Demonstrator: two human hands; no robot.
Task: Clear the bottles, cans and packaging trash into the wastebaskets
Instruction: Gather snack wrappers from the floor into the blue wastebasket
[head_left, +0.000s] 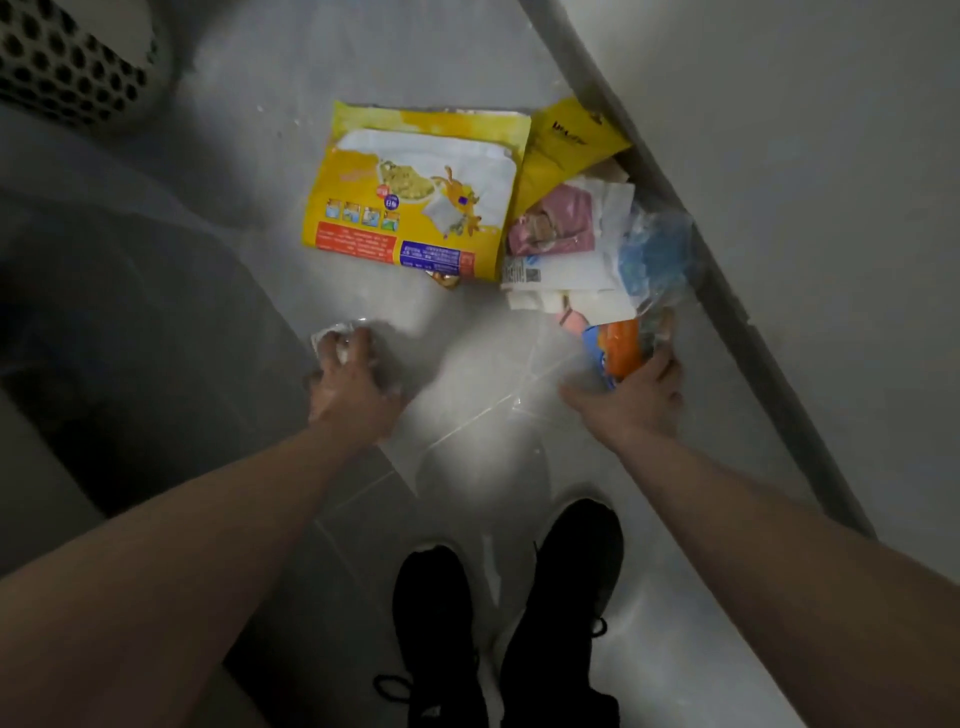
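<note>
On the floor (234, 104), far-left corner: perforated basket (67, 67). Left hand (353, 382) grips crumpled wrapper (332, 338). Yellow bag (415, 192) lies flat mid-floor. Trash pile (571, 244) against wall. Right hand (639, 400) holds orange packet (618, 348).

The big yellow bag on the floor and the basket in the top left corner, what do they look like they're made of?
The big yellow bag looks like glossy printed plastic film: it lies flat and creased, with a sheen. The basket looks like rigid matte plastic, judging by its regular round perforations, though dim light leaves that uncertain.
</note>
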